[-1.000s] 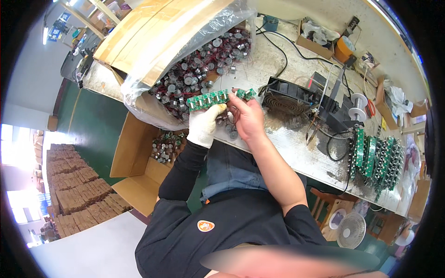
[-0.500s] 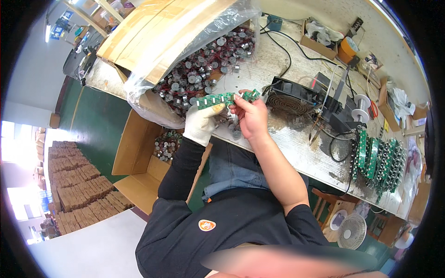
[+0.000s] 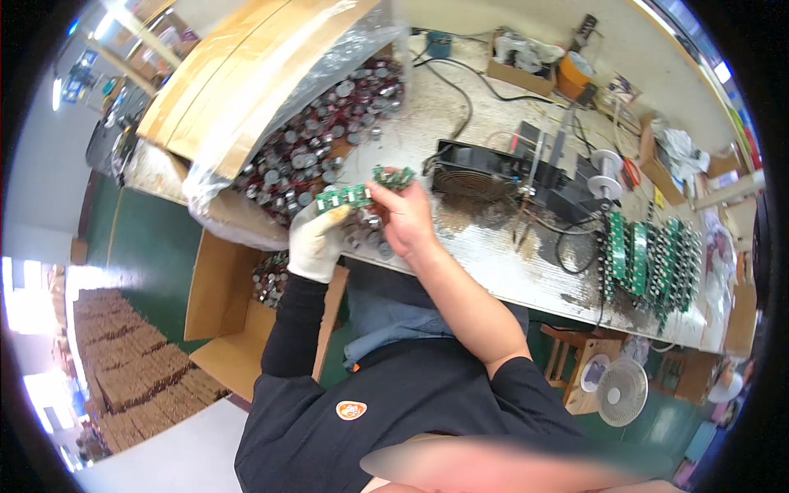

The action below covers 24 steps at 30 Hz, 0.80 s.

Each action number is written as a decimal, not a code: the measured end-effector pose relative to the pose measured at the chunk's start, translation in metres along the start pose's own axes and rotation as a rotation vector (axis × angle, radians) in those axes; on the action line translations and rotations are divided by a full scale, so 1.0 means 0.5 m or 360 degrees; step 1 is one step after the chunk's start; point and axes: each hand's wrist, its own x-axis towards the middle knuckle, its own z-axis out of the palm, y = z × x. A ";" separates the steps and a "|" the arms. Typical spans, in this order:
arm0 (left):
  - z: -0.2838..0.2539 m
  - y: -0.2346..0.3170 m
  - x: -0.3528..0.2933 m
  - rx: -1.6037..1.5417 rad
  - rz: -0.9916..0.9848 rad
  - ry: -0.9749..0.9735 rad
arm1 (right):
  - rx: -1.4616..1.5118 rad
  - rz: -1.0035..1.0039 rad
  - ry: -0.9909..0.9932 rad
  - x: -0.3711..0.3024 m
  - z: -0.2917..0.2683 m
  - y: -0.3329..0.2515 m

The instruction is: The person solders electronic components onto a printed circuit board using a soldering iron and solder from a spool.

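Note:
A strip of small green circuit boards [image 3: 345, 198] is held up at the table's near edge, in front of a heap of small round metal parts with red wires [image 3: 308, 152]. My left hand [image 3: 314, 246], in a white glove, is closed on the strip's left part. With thumb and fingers my bare right hand [image 3: 408, 220] pinches it further right. Another green board piece [image 3: 394, 176] sticks out at an angle beyond the right fingers; whether it is joined to the strip is unclear. Some round metal parts [image 3: 374, 222] show just under the hands.
Plastic sheeting and a large carton [image 3: 246, 74] stand behind the heap. Right of my hands are a black fan unit [image 3: 477, 168], a stand with a white spool [image 3: 606, 168], cables, and rows of green boards [image 3: 641, 255]. An open carton [image 3: 222, 287] holding metal parts stands lower left.
The whole view has shifted, so the table things appear further left. Both hands still hold the strip, and the board piece at its right end has changed its angle slightly.

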 end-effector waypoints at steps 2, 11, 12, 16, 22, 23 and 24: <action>0.005 0.005 0.000 -0.0250 -0.0210 -0.0025 | 0.0201 0.0317 -0.0085 0.005 -0.006 0.005; 0.019 -0.016 0.018 0.0276 -0.0040 0.0037 | -0.0139 -0.0162 -0.0002 -0.012 0.003 -0.001; 0.021 -0.008 0.010 0.0275 -0.0070 0.0066 | -0.0071 -0.0206 -0.0035 -0.010 -0.001 0.001; 0.020 0.012 0.000 0.0185 -0.0080 0.0018 | 0.0008 -0.0102 -0.0047 -0.007 -0.008 0.005; 0.034 -0.008 0.006 -0.0219 -0.0224 0.0153 | 0.0349 0.0316 0.0083 0.000 -0.009 0.001; 0.024 -0.014 0.010 -0.0218 -0.0223 0.0157 | 0.0350 0.0319 0.0083 -0.003 -0.004 -0.001; 0.006 -0.025 0.016 -0.0030 -0.0103 0.0132 | 0.0259 0.0258 0.0121 -0.008 0.002 -0.003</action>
